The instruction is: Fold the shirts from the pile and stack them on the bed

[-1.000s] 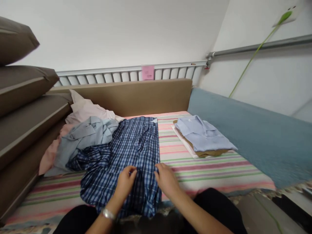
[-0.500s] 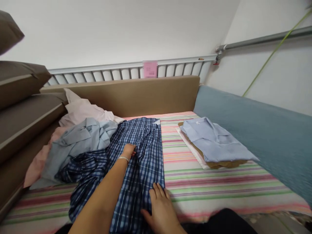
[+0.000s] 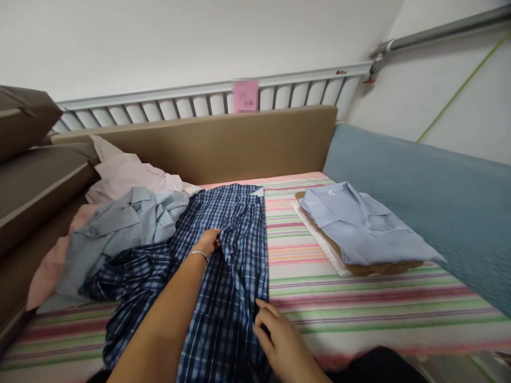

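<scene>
A long blue plaid garment (image 3: 213,298) lies on the striped bedding, with gathers near its far end and one part bunched up on the left. My left hand (image 3: 209,242), with a thin bracelet at the wrist, pinches its cloth around the middle. A raised fold runs from there toward me. At the garment's near right edge my right hand (image 3: 279,340) is curled, thumb and fingertips close together on the cloth. Left of the garment lies a crumpled light blue shirt (image 3: 120,229). A pale pink garment (image 3: 136,173) is heaped behind it.
On the right sits a stack topped by a folded light blue shirt (image 3: 355,223). Brown cushions (image 3: 35,175) are piled at the left. A brown padded board (image 3: 255,143) stands at the back, a blue panel (image 3: 431,186) at the right. Striped bedding (image 3: 295,255) covers the bed.
My right hand has gone from lying flat on the plaid garment to curled fingers at its right edge. My left hand keeps its pinch, and the fold beside it stands up more.
</scene>
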Demonstrator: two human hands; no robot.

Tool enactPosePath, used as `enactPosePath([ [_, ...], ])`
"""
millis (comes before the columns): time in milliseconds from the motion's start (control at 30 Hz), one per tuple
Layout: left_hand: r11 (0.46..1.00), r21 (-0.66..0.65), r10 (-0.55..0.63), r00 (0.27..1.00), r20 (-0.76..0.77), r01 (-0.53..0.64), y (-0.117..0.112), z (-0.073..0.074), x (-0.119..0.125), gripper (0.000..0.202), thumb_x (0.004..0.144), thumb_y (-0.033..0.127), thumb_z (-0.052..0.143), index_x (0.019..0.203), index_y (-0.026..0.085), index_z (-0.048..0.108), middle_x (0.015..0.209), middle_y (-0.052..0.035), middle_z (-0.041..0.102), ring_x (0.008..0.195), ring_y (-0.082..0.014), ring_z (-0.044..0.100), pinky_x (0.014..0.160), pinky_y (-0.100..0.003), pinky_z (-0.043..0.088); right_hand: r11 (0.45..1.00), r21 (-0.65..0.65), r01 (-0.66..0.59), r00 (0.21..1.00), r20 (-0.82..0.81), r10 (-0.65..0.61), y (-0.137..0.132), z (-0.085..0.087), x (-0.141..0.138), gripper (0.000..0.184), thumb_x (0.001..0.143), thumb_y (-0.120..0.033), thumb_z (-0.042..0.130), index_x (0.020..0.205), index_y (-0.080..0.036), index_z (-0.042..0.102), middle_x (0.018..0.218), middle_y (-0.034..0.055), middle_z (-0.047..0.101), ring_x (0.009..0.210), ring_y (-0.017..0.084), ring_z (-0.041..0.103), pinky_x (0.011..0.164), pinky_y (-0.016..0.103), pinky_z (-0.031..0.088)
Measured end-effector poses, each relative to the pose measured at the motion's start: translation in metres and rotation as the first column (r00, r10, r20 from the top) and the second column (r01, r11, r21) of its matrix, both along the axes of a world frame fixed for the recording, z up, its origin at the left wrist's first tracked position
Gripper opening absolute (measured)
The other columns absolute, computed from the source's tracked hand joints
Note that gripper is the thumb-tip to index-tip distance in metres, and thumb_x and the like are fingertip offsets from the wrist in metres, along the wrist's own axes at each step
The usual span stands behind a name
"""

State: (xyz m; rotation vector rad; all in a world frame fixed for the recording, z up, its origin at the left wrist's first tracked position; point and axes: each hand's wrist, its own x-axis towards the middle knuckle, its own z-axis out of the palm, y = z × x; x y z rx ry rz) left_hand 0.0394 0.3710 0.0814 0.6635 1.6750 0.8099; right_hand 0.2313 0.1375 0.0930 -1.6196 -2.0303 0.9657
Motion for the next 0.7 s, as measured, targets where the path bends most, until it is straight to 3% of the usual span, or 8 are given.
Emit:
enactPosePath([
  [133,1.0,-0.004,0.031,0.999,-0.018,-0.031,0.012,-0.007,0.003,0.031,0.085,0.036,0.052,0.108,0.015,0.054,0.102,-0.0059,0.059,0.082,-0.0143,0.059,0.069,-0.032,0.053,0.998,-0.062,-0.031,0.999,-0.038,0.028,-0.004,-0.01,0.006,0.018,0.083,-0.021,0.042,0.079,-0.02,0.059,0.135,0.0112,0.047,0.128,0.021,0.039,0.101,0.035,0.034],
  [267,0.999,0.039,0.0,0.994,-0.108,0.004,0.02,-0.005,0.003,0.031,0.086,0.038,0.051,0.105,0.014,0.055,0.097,-0.0046,0.06,0.078,-0.013,0.059,0.067,-0.031,0.052,0.992,-0.113,-0.05,0.998,-0.031,0.047,-0.004,-0.017,0.006,0.017,0.083,-0.02,0.043,0.081,-0.019,0.059,0.137,0.0119,0.045,0.13,0.022,0.036,0.102,0.036,0.033],
  [400,0.982,0.178,-0.022,0.966,-0.257,0.07,0.02,0.015,-0.001,0.031,0.085,0.036,0.051,0.102,0.011,0.055,0.092,-0.0085,0.061,0.078,-0.0166,0.06,0.068,-0.035,0.052,0.993,-0.095,-0.069,0.997,-0.024,0.067,-0.006,-0.009,0.0,0.018,0.083,-0.024,0.046,0.084,-0.02,0.063,0.132,0.0116,0.05,0.127,0.023,0.039,0.101,0.037,0.033],
  [467,0.944,0.304,-0.01,0.934,-0.356,0.126,0.008,0.029,0.0,0.03,0.083,0.03,0.053,0.106,0.01,0.054,0.101,-0.0128,0.061,0.09,-0.0209,0.06,0.078,-0.039,0.051,0.997,-0.04,-0.068,0.996,-0.053,0.065,-0.007,-0.001,-0.003,0.019,0.084,-0.028,0.047,0.086,-0.022,0.065,0.125,0.0099,0.056,0.122,0.023,0.045,0.099,0.036,0.035],
  [567,0.828,0.475,-0.053,0.884,-0.464,0.299,-0.039,0.038,0.01,0.029,0.079,0.02,0.056,0.107,0.016,0.056,0.115,-0.0112,0.058,0.111,-0.022,0.052,0.1,-0.04,0.039,0.997,0.077,0.017,0.991,-0.133,-0.007,0.002,0.007,0.002,0.022,0.086,-0.031,0.044,0.086,-0.023,0.065,0.104,0.0073,0.066,0.103,0.02,0.058,0.088,0.031,0.042],
  [633,0.699,0.512,-0.183,0.817,-0.547,0.499,-0.087,0.028,0.019,0.025,0.077,0.017,0.056,0.101,0.019,0.062,0.113,-0.0077,0.061,0.114,-0.0211,0.051,0.106,-0.04,0.033,0.984,0.131,0.122,0.977,-0.188,-0.096,0.019,0.006,0.011,0.024,0.087,-0.031,0.042,0.084,-0.021,0.064,0.09,0.0056,0.067,0.086,0.018,0.061,0.078,0.029,0.045],
  [667,0.546,0.48,-0.252,0.681,-0.688,0.687,-0.113,0.018,0.022,0.03,0.078,0.018,0.054,0.107,0.019,0.06,0.118,-0.0078,0.06,0.117,-0.0221,0.05,0.106,-0.043,0.033,0.975,0.143,0.172,0.967,-0.215,-0.14,0.031,0.003,0.017,0.024,0.086,-0.031,0.042,0.084,-0.021,0.064,0.086,0.0048,0.067,0.08,0.017,0.061,0.074,0.028,0.045],
  [700,0.45,0.406,-0.238,0.546,-0.803,0.795,-0.139,0.006,0.023,0.035,0.079,0.019,0.052,0.114,0.02,0.058,0.126,-0.0086,0.056,0.12,-0.0237,0.047,0.105,-0.045,0.034,0.965,0.145,0.216,0.953,-0.244,-0.177,0.044,-0.001,0.023,0.023,0.085,-0.03,0.043,0.083,-0.02,0.064,0.083,0.0042,0.067,0.076,0.016,0.061,0.072,0.028,0.045],
])
